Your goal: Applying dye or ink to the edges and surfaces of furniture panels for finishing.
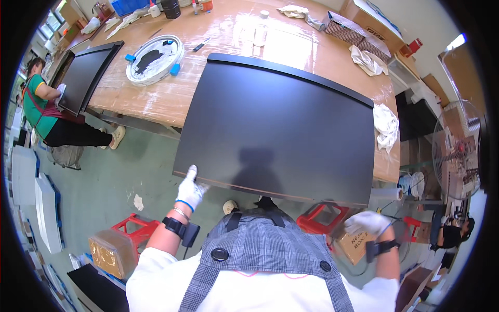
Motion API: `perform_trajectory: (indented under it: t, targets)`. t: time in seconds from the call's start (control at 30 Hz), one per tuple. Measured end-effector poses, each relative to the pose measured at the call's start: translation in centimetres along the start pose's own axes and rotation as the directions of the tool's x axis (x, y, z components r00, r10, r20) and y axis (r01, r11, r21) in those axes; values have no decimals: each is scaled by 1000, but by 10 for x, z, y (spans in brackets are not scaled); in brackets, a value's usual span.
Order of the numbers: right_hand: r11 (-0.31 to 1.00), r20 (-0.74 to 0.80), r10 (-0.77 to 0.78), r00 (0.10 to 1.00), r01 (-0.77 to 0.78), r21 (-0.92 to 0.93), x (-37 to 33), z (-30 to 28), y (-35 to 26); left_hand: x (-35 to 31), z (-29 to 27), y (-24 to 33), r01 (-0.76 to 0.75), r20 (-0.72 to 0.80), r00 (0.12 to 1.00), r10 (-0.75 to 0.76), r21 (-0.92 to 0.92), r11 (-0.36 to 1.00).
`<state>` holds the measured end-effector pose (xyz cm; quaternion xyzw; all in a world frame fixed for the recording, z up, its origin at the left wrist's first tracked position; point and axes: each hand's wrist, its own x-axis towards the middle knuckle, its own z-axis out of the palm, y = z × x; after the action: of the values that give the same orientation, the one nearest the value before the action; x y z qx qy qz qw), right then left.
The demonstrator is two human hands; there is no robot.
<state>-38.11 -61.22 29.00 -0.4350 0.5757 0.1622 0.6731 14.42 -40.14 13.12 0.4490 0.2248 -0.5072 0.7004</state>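
A large black panel (280, 130) with a raised lip along its far side lies on the workbench, its near edge jutting out toward me. A thin brownish line runs along that near edge. My left hand (191, 192), in a white glove, grips the panel at its near left corner, thumb on top and the other fingers partly hidden by the edge. My right hand (368, 223), also gloved, is off the panel, just below its near right corner. Its fingers are curled closed; whether something small is in them is hidden.
On the wrapped workbench (150, 106) stand a round white tub lid (156, 60) with black paste, a cutter knife (201, 45), a clear bottle (261, 30) and white rags (385, 127). Red stools (322, 218) and cartons stand below. A co-worker (44, 109) handles another black panel at left.
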Motion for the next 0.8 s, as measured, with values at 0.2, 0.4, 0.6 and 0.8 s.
perform_trajectory:
  t: [0.2, 0.4, 0.6, 0.8]
  targets:
    - [510, -338, -99, 936, 340, 791, 115, 83, 83, 9, -8, 27, 60, -82, 995, -51, 106, 993]
    - [399, -489, -15, 872, 453, 797, 143, 86, 45, 14, -10, 35, 74, 13, 997, -77, 130, 989]
    - [386, -489, -32, 872, 462, 799, 148, 78, 31, 10, 16, 41, 103, 63, 992, -110, 112, 988]
    - [493, -494, 51, 868, 409, 768, 158, 59, 27, 35, 9, 46, 189, 60, 980, -191, 33, 981]
